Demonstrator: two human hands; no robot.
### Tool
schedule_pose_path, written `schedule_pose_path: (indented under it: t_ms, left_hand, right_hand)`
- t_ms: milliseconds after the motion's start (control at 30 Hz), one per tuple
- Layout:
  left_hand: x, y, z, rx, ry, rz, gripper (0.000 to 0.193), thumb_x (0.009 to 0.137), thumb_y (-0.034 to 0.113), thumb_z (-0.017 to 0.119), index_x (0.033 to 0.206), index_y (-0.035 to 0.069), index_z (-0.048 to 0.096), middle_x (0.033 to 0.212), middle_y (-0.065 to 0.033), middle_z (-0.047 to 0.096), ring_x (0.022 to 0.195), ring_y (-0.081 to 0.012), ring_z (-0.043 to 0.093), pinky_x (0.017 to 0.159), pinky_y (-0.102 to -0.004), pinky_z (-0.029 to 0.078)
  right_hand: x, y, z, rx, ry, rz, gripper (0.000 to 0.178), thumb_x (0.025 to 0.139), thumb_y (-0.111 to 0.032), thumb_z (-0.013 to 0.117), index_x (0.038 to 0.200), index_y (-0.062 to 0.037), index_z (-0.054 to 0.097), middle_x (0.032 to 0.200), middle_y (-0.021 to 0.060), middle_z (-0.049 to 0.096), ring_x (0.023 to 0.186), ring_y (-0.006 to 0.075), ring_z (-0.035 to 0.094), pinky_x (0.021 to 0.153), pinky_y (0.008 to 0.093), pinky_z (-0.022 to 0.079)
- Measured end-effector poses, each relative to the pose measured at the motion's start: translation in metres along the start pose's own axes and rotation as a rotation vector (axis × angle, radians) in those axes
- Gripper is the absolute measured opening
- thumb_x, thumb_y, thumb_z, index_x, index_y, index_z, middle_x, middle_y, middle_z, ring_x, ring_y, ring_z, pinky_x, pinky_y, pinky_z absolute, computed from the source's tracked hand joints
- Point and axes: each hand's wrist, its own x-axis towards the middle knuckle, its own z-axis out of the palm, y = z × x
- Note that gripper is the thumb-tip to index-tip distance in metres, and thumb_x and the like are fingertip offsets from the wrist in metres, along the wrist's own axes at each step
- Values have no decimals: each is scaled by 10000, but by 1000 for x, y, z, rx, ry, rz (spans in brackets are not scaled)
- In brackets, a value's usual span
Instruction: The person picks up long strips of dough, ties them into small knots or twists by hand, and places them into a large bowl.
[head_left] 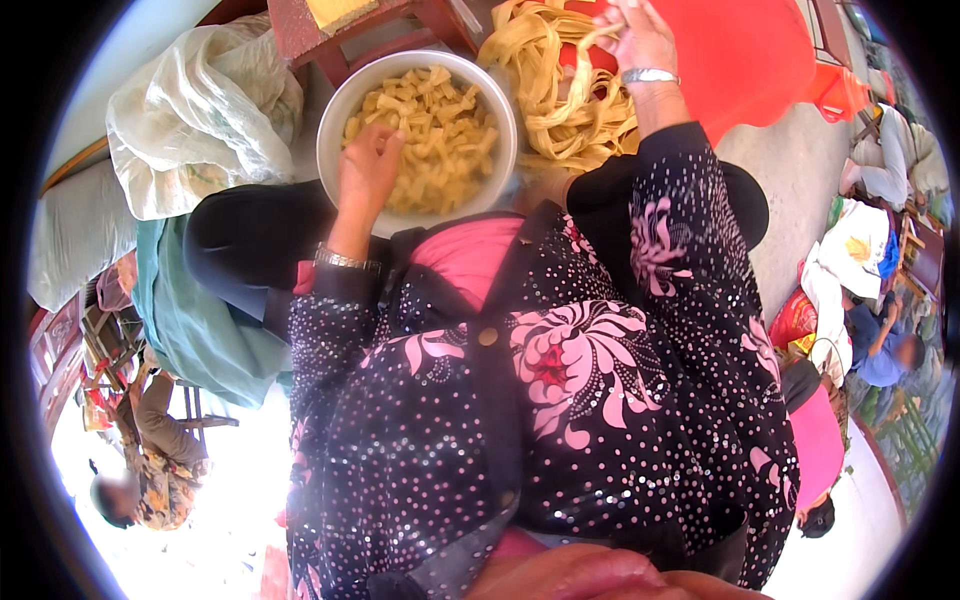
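My left hand (370,168) is over the left side of a round, pale metal basin (509,140), its fingers curled closed. Whatever they may hold is hidden. Many short, folded yellowish pieces (440,125) fill the basin. Up at the top right, my right hand (642,42) is raised and closed on a yellowish strip (598,37). Below that hand, long flat strips (548,110) of the same colour lie in a loose, looping heap beside the basin.
Behind the basin stands a reddish-brown wooden stool (385,30). Crumpled translucent plastic sheeting (200,120) lies left, above a green cloth (195,285). A large red sheet (745,60) spreads at the upper right. Other people sit at both sides, one in blue (880,345).
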Motion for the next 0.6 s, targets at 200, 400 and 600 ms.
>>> schedule_pose_path:
  t_ms: [200, 400, 600]
  left_hand:
    - [-28, 50, 17, -1154, -731, -307, 390, 891, 392, 566, 1075, 48, 565, 816, -80, 632, 669, -194, 610, 668, -330, 521]
    - [-42, 84, 7, -1473, -700, -331, 394, 902, 326, 576, 1138, 22, 492, 945, -70, 587, 791, -157, 566, 698, -269, 482]
    - [-48, 62, -10, -871, -383, -30, 350, 945, 269, 498, 1167, -2, 491, 958, -72, 577, 856, -155, 573, 745, -255, 489]
  right_hand:
    - [-131, -30, 116, -158, -494, 23, 184, 955, -183, 474, 994, -16, 540, 719, 32, 582, 621, 111, 592, 518, 225, 489]
    - [-179, 19, 133, -317, -859, -128, 161, 934, -123, 493, 1009, 7, 549, 700, 25, 573, 622, 78, 568, 566, 226, 459]
    - [-189, 3, 133, -163, -823, -15, 119, 931, -104, 487, 937, 0, 544, 762, 47, 596, 660, 106, 581, 622, 223, 473]
